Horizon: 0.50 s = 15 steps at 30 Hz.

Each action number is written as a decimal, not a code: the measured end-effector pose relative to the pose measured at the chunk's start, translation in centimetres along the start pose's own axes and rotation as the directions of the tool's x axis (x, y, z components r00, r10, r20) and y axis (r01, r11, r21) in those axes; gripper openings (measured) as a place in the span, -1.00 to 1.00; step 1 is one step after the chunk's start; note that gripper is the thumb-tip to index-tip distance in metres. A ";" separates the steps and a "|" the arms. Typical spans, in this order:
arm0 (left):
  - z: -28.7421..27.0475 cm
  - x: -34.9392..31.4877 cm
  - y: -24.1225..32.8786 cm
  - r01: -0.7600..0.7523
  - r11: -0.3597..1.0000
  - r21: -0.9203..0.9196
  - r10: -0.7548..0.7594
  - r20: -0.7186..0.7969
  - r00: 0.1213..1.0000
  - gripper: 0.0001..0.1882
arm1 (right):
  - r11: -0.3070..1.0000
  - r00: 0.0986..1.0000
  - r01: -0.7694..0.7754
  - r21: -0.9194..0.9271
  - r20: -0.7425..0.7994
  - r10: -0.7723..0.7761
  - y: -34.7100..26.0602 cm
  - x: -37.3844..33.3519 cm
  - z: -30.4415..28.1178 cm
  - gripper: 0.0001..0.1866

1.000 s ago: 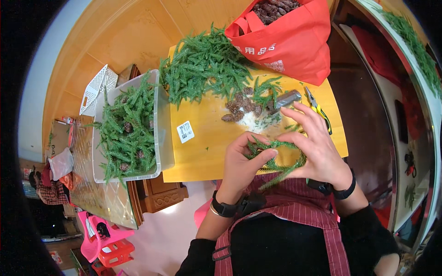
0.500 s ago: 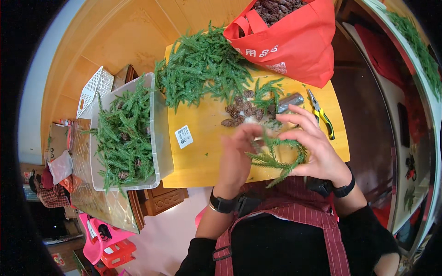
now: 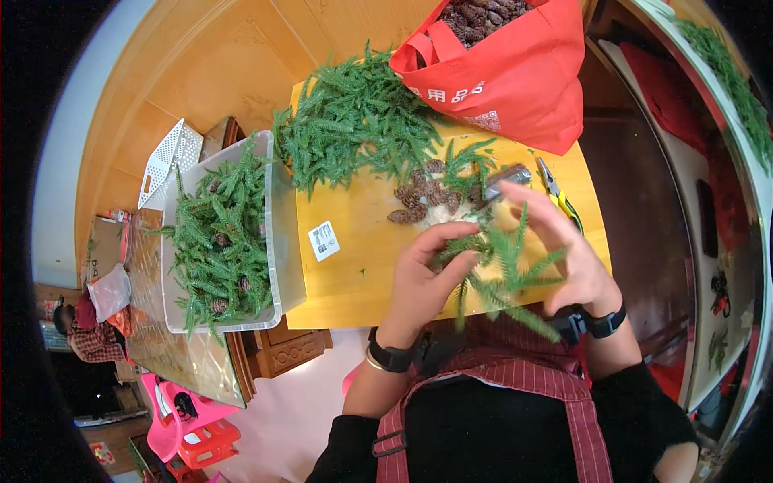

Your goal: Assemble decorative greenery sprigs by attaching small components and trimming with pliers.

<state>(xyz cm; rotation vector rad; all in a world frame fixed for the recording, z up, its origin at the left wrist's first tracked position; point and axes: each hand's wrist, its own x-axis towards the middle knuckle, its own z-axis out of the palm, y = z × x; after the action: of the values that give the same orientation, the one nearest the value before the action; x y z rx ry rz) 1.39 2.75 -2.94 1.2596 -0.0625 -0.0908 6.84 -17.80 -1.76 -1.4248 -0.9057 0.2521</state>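
Note:
My left hand (image 3: 427,270) pinches a green artificial pine sprig (image 3: 511,278) by its gathered end, over the front of the yellow table (image 3: 362,286). The sprig's needled branches fan out toward my right hand (image 3: 581,262). That hand is open, its fingers spread and slightly blurred, just right of the branches. Beyond my hands lies a small cluster of brown pine cones (image 3: 415,197) with some whitish fluff among them. A loose sprig (image 3: 467,157) and a dark, shiny wrapped bundle (image 3: 507,179) sit beside the cones. Yellow-and-black pliers (image 3: 560,193) rest at the right.
A heap of green sprigs (image 3: 354,121) covers the table's far left. Behind the pliers stands a red bag (image 3: 523,92) of pine cones. At left is a clear plastic bin (image 3: 288,233) holding sprigs with cones. A white label (image 3: 324,241) lies near it.
The sprig has passed from my right hand's grip into my left hand's pinch, and its branches now spread rightward. My right hand has opened and drawn back slightly right.

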 end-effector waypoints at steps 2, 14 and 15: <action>0.1 0.0 0.4 -0.164 0.859 0.486 0.204 -0.030 0.979 -0.74 | 0.995 0.976 -0.097 0.034 -0.195 0.102 -0.7 -0.4 -0.3 0.05; 0.8 0.2 0.7 -0.421 0.629 0.653 0.513 0.058 0.856 -0.76 | 0.713 0.975 -0.069 -0.698 -0.198 -0.099 -2.5 1.0 1.6 -0.70; 0.7 0.2 0.6 -0.420 0.630 0.653 0.512 0.057 0.857 -0.76 | 0.714 0.975 -0.070 -0.697 -0.198 -0.097 -2.3 0.9 1.6 -0.70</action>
<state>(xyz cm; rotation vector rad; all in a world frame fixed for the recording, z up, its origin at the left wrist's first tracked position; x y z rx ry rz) 1.50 2.21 -2.14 1.9095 -0.3307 0.5241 5.55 -16.42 0.49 -2.1046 -0.8594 -0.3102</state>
